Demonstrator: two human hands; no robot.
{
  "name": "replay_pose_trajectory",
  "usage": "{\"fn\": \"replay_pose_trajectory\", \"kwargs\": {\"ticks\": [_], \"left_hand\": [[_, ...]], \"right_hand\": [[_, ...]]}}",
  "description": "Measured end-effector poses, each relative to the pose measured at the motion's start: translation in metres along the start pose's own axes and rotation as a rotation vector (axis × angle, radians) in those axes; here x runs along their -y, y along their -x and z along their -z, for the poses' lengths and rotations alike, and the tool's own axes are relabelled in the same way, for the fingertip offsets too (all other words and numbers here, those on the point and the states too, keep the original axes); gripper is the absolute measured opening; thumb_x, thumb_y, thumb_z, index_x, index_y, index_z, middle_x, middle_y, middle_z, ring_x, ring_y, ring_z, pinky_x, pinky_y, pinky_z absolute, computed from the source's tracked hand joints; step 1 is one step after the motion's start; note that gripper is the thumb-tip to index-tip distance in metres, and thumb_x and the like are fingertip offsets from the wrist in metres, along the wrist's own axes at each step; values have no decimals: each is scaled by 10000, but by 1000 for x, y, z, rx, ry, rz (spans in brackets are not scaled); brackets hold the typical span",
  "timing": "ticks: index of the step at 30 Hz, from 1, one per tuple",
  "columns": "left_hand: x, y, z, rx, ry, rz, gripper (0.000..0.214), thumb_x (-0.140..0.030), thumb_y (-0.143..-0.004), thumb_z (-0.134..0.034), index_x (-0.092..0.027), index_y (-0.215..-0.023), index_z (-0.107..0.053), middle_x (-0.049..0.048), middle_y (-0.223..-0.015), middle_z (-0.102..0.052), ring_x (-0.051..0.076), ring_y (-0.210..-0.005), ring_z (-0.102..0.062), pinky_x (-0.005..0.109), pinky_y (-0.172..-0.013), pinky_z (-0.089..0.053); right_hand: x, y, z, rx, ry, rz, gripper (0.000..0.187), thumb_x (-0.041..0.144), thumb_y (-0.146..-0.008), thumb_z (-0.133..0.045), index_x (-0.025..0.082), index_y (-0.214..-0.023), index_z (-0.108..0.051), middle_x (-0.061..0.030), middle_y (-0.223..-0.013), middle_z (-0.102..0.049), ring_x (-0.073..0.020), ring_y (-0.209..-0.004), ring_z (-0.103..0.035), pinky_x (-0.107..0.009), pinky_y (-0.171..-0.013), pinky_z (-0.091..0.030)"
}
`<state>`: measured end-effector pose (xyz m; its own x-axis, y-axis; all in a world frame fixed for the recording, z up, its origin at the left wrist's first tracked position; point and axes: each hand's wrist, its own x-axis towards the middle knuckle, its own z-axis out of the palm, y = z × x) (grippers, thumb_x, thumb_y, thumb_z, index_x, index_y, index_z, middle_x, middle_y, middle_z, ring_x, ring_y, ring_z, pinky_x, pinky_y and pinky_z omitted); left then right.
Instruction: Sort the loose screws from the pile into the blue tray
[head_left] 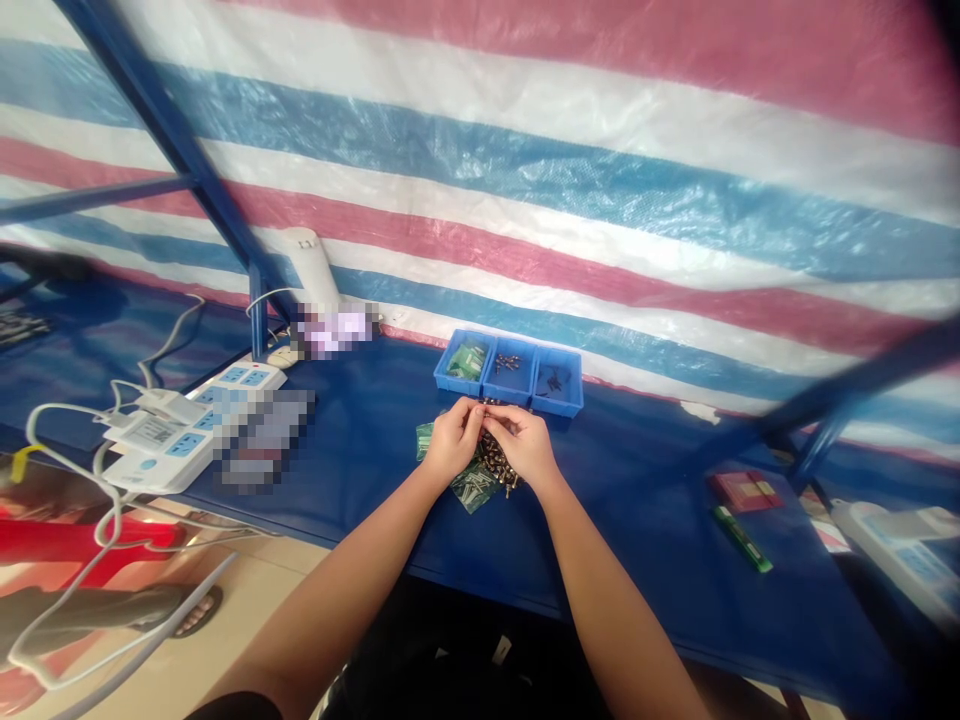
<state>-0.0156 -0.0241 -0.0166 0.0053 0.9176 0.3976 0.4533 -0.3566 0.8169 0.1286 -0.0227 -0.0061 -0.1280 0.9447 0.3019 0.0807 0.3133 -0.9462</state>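
My left hand (452, 440) and my right hand (525, 443) meet over the blue table (360, 450), fingertips pinched together on a small part too tiny to name. Under and between the hands lies a pile of small dark metal pieces (496, 462). Green transparent bags (474, 487) with more small parts lie beneath the left hand. Just beyond the hands stand three blue bins (510, 373) in a row, holding green bags, brownish pieces and dark pieces.
White power strips (191, 425) with cables sit at the left, and another one (904, 555) at the far right. A green pen-like thing (742, 539) and a red packet (745, 490) lie at the right. Blue frame bars and a striped tarp stand behind.
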Motion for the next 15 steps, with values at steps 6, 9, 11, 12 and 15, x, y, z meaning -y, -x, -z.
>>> {"fn": "replay_pose_trajectory", "kwargs": {"ticks": [6, 9, 11, 12, 15], "left_hand": [[6, -1, 1, -21, -22, 22, 446, -445, -960, -417, -174, -615, -498, -25, -525, -525, 100, -502, -485, 215, -518, -359], [4, -1, 1, 11, 15, 6, 391, -425, -963, -419, -173, -693, -545, -23, -566, -553, 105, -538, -512, 216, -552, -387], [1, 0, 1, 18, 50, -2, 331, -409, -962, -431, -174, -779, -576, -26, -587, -568, 107, -556, -530, 218, -576, -404], [0, 0, 1, 17, 62, -3, 318, -403, -960, -439, -174, -790, -579, -27, -587, -569, 106, -555, -531, 218, -578, -406], [1, 0, 0, 5, 57, -6, 375, -399, -957, -442, -168, -683, -555, -23, -557, -551, 102, -529, -509, 219, -556, -393]], "right_hand": [[-2, 1, -3, 21, -3, -3, 246, 371, -811, -678, 223, -995, -749, -54, -975, -747, -224, -858, -703, -348, -809, -572], [0, 0, -1, -5, 15, 26, 233, 362, -842, -649, 236, -1009, -751, -55, -998, -740, -226, -892, -697, -347, -825, -559], [1, -1, 1, -13, 14, 44, 225, 354, -850, -643, 239, -1010, -752, -57, -1007, -736, -225, -908, -693, -348, -836, -555], [1, -1, 1, -10, 11, 49, 223, 351, -849, -644, 239, -1009, -752, -57, -1010, -734, -224, -913, -692, -349, -840, -554], [0, -1, 1, 17, -6, 41, 236, 354, -836, -659, 239, -1021, -747, -57, -1027, -730, -225, -931, -689, -350, -851, -557]]}}
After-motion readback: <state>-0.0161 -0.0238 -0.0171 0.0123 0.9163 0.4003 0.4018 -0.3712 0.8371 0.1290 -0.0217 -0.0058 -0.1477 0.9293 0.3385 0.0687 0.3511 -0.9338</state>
